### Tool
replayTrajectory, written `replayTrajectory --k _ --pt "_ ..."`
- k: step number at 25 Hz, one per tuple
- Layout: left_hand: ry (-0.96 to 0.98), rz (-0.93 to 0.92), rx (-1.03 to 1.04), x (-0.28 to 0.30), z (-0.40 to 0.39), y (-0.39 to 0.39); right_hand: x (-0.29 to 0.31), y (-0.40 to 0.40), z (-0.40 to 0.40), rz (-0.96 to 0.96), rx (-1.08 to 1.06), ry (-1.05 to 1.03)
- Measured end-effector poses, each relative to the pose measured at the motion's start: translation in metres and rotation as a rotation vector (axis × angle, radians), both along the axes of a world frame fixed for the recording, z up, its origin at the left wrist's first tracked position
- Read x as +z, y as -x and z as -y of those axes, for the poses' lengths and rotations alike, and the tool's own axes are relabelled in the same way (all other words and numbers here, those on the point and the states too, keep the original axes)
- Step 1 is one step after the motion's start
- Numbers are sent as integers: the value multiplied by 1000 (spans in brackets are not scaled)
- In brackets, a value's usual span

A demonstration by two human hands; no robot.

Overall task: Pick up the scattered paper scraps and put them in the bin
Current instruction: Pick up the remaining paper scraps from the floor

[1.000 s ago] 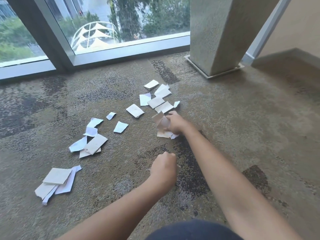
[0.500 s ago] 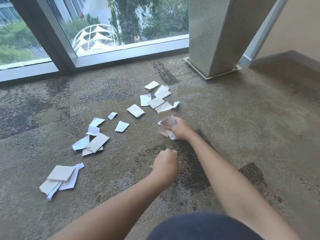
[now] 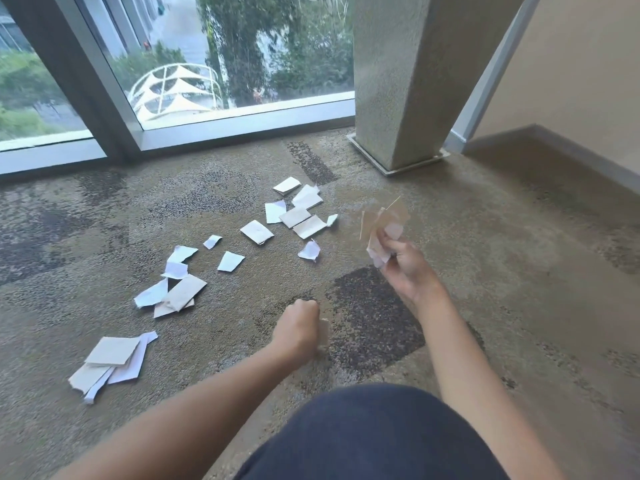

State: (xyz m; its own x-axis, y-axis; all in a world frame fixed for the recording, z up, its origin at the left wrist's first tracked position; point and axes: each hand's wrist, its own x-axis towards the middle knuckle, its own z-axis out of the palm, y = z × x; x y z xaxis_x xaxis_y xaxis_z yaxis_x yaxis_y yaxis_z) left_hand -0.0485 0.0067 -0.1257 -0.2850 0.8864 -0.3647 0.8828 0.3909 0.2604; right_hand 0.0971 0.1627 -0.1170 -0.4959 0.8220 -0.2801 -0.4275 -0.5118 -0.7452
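Right hand (image 3: pixel 405 268) was raised over the carpet (image 3: pixel 502 258), palm side toward the camera, its grip closed round a bunch of scraps (image 3: pixel 382 225): brown and white pieces fanning up and out above the fingers. The bunch was blurred; piece count not readable.

Left hand (image 3: pixel 298 329) was lower and nearer the body, fingers curled into a fist. A small brown scrap (image 3: pixel 324 330) showed at its right edge, apparently pinched in the grip; how much it held could not be told.

Loose scraps lay on the carpet in three groups. Far group (image 3: pixel 298 213), nearest the window (image 3: pixel 214 64): overlapping brown and white pieces, with a single white piece (image 3: pixel 309 251) just beside it on the near side. Middle group (image 3: pixel 176 289): white bits and a brown piece, partly stacked. Near-left group (image 3: pixel 110 362): a brown square on top of white strips.

A pillar (image 3: pixel 408 81) stood at the far right, well apart from the scraps. A dark-clothed knee (image 3: pixel 374 434) filled the bottom of the view between the forearms.
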Motion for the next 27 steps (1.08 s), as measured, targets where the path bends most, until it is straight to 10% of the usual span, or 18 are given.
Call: replayTrajectory --k 11,27 --pt "15 473 64 119 -75 -39 98 -85 34 10 -227 -83" --pt "248 979 -573 265 -61 -296 258 -304 139 311 -798 -288"
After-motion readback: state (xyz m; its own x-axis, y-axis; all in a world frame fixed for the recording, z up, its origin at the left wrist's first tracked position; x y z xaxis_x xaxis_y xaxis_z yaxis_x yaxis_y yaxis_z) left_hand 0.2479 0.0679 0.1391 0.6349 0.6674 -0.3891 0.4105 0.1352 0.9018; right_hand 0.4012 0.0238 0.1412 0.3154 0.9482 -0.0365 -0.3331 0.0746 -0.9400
